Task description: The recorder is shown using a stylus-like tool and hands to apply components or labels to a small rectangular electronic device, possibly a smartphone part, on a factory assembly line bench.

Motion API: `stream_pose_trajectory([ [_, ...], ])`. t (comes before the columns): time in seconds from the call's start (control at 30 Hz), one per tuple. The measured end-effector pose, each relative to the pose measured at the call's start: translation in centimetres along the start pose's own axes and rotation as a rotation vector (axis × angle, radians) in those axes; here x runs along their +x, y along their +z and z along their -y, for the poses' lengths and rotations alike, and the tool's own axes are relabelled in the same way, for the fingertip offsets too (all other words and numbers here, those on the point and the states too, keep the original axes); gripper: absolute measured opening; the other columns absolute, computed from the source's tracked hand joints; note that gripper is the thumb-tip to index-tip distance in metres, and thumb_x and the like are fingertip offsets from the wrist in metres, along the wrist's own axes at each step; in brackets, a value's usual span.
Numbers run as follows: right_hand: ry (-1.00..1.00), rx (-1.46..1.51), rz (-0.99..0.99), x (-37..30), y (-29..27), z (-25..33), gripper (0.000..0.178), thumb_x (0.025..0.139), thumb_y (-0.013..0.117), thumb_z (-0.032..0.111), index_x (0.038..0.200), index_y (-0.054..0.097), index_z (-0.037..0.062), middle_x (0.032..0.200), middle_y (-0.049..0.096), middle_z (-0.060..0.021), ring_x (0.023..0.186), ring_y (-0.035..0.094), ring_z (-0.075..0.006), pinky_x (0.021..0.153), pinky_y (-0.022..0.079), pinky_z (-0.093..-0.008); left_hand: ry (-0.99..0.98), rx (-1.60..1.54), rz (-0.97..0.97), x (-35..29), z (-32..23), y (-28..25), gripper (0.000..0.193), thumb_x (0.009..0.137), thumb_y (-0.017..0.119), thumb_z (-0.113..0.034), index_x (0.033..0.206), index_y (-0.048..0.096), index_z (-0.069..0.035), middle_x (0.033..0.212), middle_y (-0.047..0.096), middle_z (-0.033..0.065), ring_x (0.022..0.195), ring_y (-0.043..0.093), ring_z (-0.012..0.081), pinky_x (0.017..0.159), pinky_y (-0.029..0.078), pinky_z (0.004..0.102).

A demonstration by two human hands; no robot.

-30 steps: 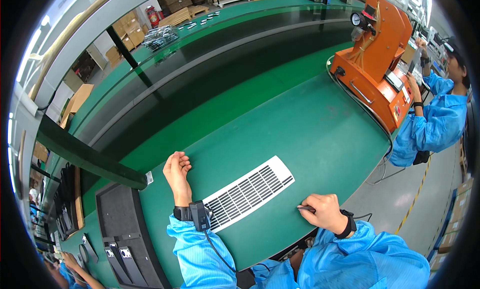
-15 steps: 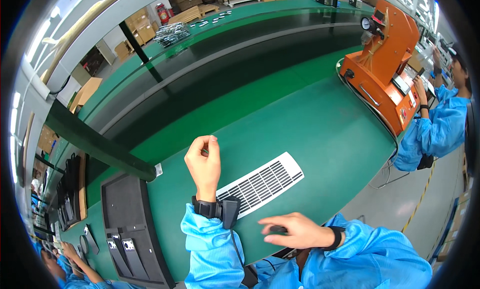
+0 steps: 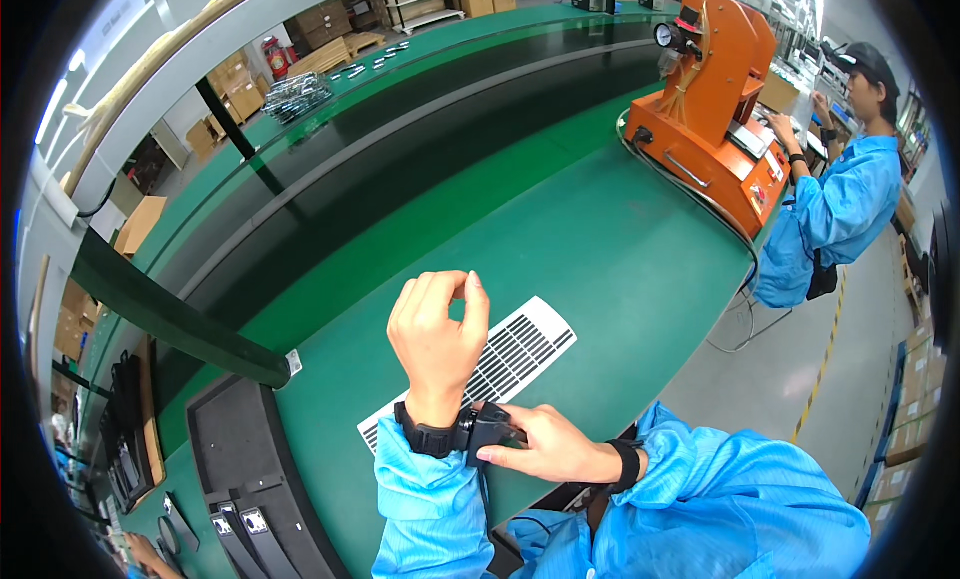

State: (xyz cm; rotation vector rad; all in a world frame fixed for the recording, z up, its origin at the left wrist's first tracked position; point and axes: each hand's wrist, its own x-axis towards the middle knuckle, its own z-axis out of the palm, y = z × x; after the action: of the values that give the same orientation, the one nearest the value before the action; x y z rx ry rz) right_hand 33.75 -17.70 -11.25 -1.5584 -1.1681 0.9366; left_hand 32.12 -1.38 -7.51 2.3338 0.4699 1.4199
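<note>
My left hand is raised over the green table, fingers curled and thumb bent toward them in a loop. Nothing shows inside that loop. A black box-shaped device is strapped to my left wrist. My right hand grips the device from the right, thumb at its lower side and fingers at its upper side. Behind and beneath my left wrist lies a white slotted panel, a long grille with dark openings. My left hand and wrist cover part of it.
A black tray with dark strips is at left, near a green post. An orange press machine stands at the far right, with a co-worker beside it. A dark conveyor runs behind the table.
My right hand has moved left and up and now grips the device on my left wrist. My left hand has turned slightly. The whole view has shifted.
</note>
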Motion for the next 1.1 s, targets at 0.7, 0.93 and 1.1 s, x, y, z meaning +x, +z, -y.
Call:
stream_pose_trajectory([
  [0.7,-0.107,-0.037,-0.132,-1.2,1.2,-0.9,0.047,0.085,0.068,0.028,0.120,0.056,-0.0015,0.064,0.056,-0.0106,0.052,0.050,-0.0168,0.052,0.043,-0.0315,-0.050,-0.066,0.122,-0.9,-1.2,0.5,0.015,0.080,0.065,-0.015,0.070,0.063,-0.003,0.064,0.060,0.0078,0.059,0.058,0.0214,0.055,0.045,0.0337],
  [0.93,-0.058,0.328,-0.095,-1.4,2.6,-2.9,0.036,0.095,0.058,0.030,0.107,0.058,-0.0033,0.081,0.057,0.0017,0.072,0.045,-0.0066,0.062,0.040,-0.0261,-0.075,-0.105,0.084,-0.4,-2.6,-0.5,0.013,0.080,0.066,-0.012,0.071,0.063,-0.002,0.064,0.061,0.0075,0.057,0.057,0.0195,0.055,0.045,0.0319],
  [1.1,-0.021,0.403,-0.072,-2.0,2.3,-0.6,0.039,0.097,0.053,0.036,0.102,0.058,-0.0029,0.081,0.052,0.0026,0.073,0.043,-0.0064,0.064,0.039,-0.0250,-0.060,-0.226,0.015,0.0,-3.2,-1.3,0.012,0.080,0.066,-0.006,0.071,0.062,0.001,0.063,0.060,0.0081,0.056,0.056,0.0173,0.054,0.044,0.0292],
])
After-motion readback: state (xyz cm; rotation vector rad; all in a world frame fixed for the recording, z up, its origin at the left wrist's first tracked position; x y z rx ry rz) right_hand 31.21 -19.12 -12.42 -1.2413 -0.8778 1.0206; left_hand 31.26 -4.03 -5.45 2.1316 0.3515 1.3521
